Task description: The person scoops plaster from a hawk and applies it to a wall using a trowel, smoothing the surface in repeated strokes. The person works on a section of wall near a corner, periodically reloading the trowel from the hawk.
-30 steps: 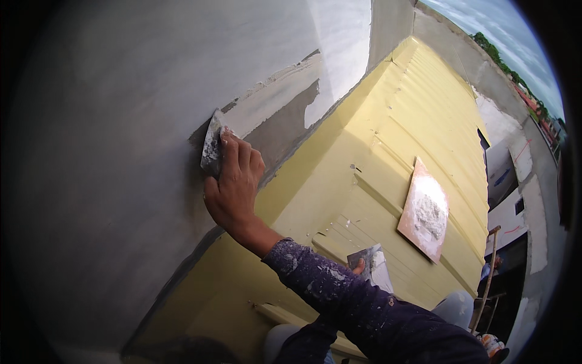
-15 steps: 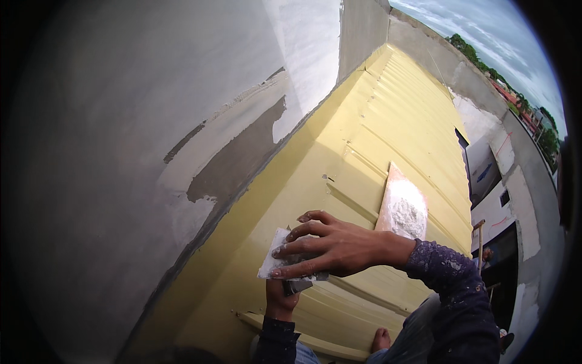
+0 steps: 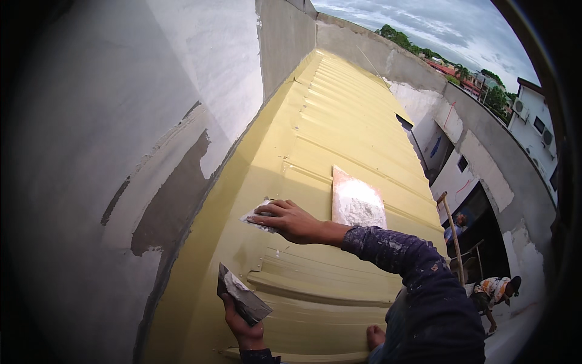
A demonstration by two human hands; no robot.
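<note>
A dark, flat rectangular scraper [image 3: 255, 310], streaked with white filler [image 3: 234, 284] on its upper face, tilts over the yellow metal roof [image 3: 291, 200], the left grip [image 3: 244, 327] clamped on its lower edge. A second, white-coated scraper [image 3: 255, 215] is pinched under the fingers of the right grip [image 3: 290, 221], left of the pinkish board [image 3: 337, 189] carrying white paste [image 3: 364, 212]. Half a second ago the scrapers overlapped in view; now they are well apart, the right one farther out over the roof.

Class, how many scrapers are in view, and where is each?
2: one scraper in the left hand, another scraper in the right hand. Others may be hidden or too small to tell.
</note>
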